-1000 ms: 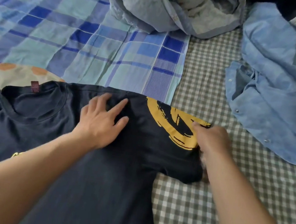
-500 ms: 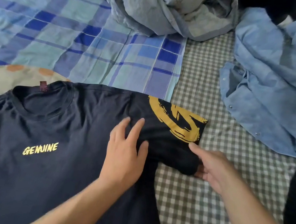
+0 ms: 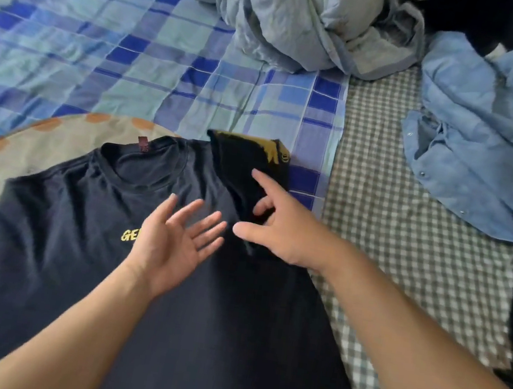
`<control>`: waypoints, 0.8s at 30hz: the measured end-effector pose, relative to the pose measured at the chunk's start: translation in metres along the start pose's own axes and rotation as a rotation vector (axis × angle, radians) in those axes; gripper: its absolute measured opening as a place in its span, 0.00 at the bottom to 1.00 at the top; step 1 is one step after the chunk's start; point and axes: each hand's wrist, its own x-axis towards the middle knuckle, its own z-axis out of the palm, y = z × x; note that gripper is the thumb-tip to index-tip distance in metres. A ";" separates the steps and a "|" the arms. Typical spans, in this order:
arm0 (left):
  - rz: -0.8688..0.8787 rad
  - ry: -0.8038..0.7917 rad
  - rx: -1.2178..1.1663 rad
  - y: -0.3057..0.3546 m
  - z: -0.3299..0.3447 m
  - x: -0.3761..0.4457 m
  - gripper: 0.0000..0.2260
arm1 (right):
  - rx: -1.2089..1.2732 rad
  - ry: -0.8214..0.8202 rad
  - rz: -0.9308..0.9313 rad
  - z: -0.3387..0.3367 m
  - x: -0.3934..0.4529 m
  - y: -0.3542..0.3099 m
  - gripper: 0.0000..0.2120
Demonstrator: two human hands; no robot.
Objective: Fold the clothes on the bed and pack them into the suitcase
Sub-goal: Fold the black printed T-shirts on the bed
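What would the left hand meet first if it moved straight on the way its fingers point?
Probably the right hand, whose thumb lies just ahead of the left hand fingertips, above the dark T-shirt. Depth is unclear, so it might pass beneath.

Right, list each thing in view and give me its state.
Navy cotton T-shirt: flat, front up, right sleeve folded inward.
Left hand: open, palm up, above the shirt.
Right hand: pinches sleeve fabric.
Light blue denim shirt: crumpled, unfolded.
Grey-blue duvet: bunched.

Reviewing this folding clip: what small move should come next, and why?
Probably lay the sleeve flat and smooth it: the right hand holds it turned in over the dark T-shirt, and the open left hand hovers beside it.
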 end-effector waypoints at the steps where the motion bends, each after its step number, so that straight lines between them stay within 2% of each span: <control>1: -0.003 -0.017 0.000 -0.001 -0.006 0.003 0.25 | -0.101 0.067 0.018 0.016 -0.010 0.005 0.38; 3: -0.010 -0.030 0.044 -0.007 -0.017 0.004 0.26 | -0.276 0.317 0.083 0.038 -0.050 0.022 0.30; 4: -0.009 -0.024 0.051 -0.011 -0.022 0.004 0.24 | -0.367 0.408 0.172 0.048 -0.077 0.036 0.27; 6: 0.031 -0.005 0.097 -0.020 -0.029 0.004 0.19 | -0.503 0.463 0.406 0.066 -0.144 0.068 0.26; 8: 0.093 0.020 0.221 -0.027 -0.028 0.000 0.23 | -0.561 0.435 0.597 0.083 -0.213 0.095 0.29; 11: 0.168 0.013 0.583 -0.027 -0.027 0.004 0.29 | -0.451 0.486 0.798 0.095 -0.282 0.117 0.32; 13: 0.211 -0.004 0.838 -0.023 -0.025 0.009 0.29 | -0.284 0.520 0.901 0.101 -0.304 0.126 0.28; 15: 0.254 -0.007 0.936 -0.014 -0.013 0.004 0.27 | -0.123 0.501 0.965 0.109 -0.316 0.130 0.20; 18: 0.368 0.020 0.978 0.013 0.005 -0.001 0.27 | -0.124 0.485 0.943 0.128 -0.332 0.119 0.07; 19: 0.395 0.043 1.002 0.027 0.006 -0.001 0.29 | -0.198 0.494 0.894 0.135 -0.338 0.107 0.07; 22: 0.446 0.080 0.998 0.065 -0.008 -0.002 0.33 | -0.571 0.580 0.534 0.168 -0.357 0.058 0.09; 24: 0.435 0.093 0.925 0.084 -0.016 -0.025 0.27 | -0.677 0.536 0.301 0.200 -0.364 0.024 0.09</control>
